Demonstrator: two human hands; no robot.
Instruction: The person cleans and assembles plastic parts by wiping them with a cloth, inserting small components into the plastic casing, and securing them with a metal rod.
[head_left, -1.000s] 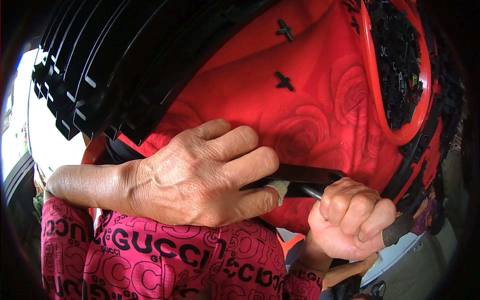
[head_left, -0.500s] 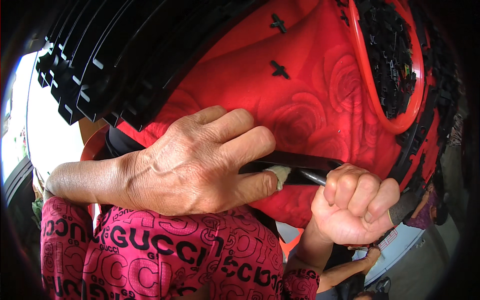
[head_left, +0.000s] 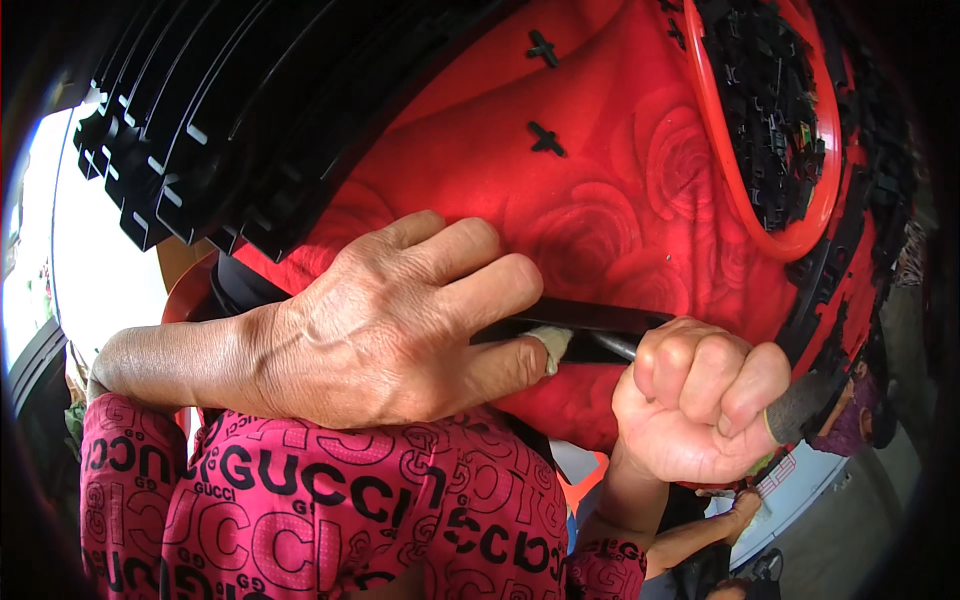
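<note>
My left hand (head_left: 385,320) lies palm down over a long black plastic strip (head_left: 605,316), its fingers curled round it. A pale wrap (head_left: 554,345) covers the tip of its thumb. My right hand (head_left: 705,400) is closed in a fist round a tool with a narrow dark shaft (head_left: 617,344), whose tip end lies along the strip near my left thumb. The tool's dark grey handle (head_left: 795,408) sticks out past the little finger side; its exact kind cannot be made out. Under both hands spreads a red cloth (head_left: 590,230) with a rose print.
Long black plastic strips (head_left: 250,110) lie stacked at the upper left. Two small black cross-shaped pieces (head_left: 545,138) rest on the cloth. At the upper right a red-rimmed basin (head_left: 825,205) holds many small black parts, with more black pieces around it. Another person's arm (head_left: 705,533) shows at lower right.
My right hand and the tool have shifted slightly left and up. The left hand has moved only a little left, still gripping the strip.
</note>
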